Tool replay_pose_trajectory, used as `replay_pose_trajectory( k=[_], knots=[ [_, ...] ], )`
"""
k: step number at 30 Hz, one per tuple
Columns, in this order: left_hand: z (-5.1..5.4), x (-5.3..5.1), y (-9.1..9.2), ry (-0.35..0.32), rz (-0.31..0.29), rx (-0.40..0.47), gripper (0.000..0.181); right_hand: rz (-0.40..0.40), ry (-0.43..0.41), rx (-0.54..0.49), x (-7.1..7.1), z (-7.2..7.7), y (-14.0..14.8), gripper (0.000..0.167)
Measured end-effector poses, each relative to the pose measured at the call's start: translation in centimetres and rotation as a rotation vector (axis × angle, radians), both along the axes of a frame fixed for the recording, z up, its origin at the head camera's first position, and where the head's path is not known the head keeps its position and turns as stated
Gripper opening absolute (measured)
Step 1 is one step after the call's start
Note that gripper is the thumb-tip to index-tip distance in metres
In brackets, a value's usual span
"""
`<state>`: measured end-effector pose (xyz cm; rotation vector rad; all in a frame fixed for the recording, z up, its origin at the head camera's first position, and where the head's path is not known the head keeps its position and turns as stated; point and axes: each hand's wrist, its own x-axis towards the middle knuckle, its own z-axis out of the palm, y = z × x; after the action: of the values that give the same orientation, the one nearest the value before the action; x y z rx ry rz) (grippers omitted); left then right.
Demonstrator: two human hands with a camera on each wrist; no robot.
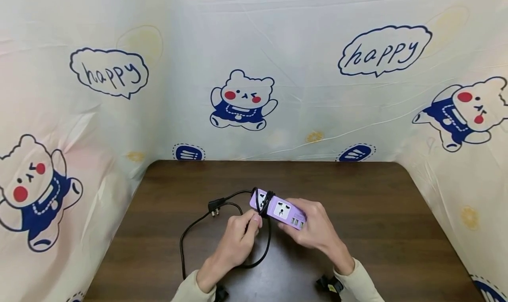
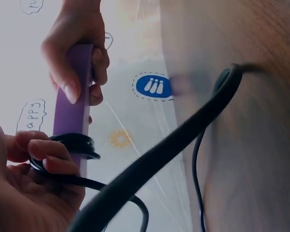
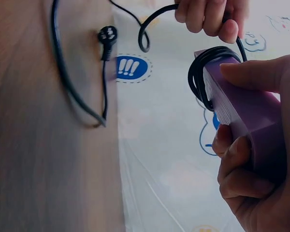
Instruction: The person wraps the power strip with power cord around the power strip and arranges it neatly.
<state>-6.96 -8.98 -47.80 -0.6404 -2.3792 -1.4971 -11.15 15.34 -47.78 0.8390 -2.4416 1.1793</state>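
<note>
My right hand (image 1: pixel 315 225) grips the near right end of a purple power strip (image 1: pixel 289 208), which is held up above the table with its sockets and USB ports facing up. Several turns of black cord (image 3: pixel 199 77) wrap around the strip's other end. Beside those turns my left hand (image 1: pixel 240 236) pinches the cord between curled fingers and thumb. A loose length of cord (image 2: pixel 145 166) hangs in a loop below the left hand. To the left, the black plug (image 1: pixel 215 205) shows its metal prongs. In the right wrist view, the plug (image 3: pixel 107 36) is seen beyond the strip.
A dark brown wooden table (image 1: pixel 357 196) lies under the hands. Pale curtains (image 1: pixel 309 95) with printed bears and "happy" bubbles enclose its back and sides. The loose cord runs along the left toward the front edge. Black devices are at both wrists.
</note>
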Motion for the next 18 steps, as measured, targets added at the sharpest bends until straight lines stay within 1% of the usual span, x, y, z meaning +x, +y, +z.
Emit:
replay_pose_trajectory(
  k=[4,10,15,18],
  knots=[
    [0.0,-0.1,-0.1,0.001,-0.050,0.058,0.032,0.025,-0.013,-0.036,-0.3,0.2,-0.3,0.050],
    [-0.1,-0.2,0.1,-0.045,-0.120,0.135,0.034,0.028,-0.027,-0.051,-0.4,0.5,-0.1,0.051],
    [-0.5,0.0,0.6,-0.033,-0.208,0.171,0.033,0.032,-0.047,-0.073,-0.3,0.7,0.0,0.052],
    [-0.7,0.0,1.0,-0.028,-0.222,0.182,0.032,0.027,-0.053,-0.084,-0.2,0.9,0.1,0.052]
  ],
)
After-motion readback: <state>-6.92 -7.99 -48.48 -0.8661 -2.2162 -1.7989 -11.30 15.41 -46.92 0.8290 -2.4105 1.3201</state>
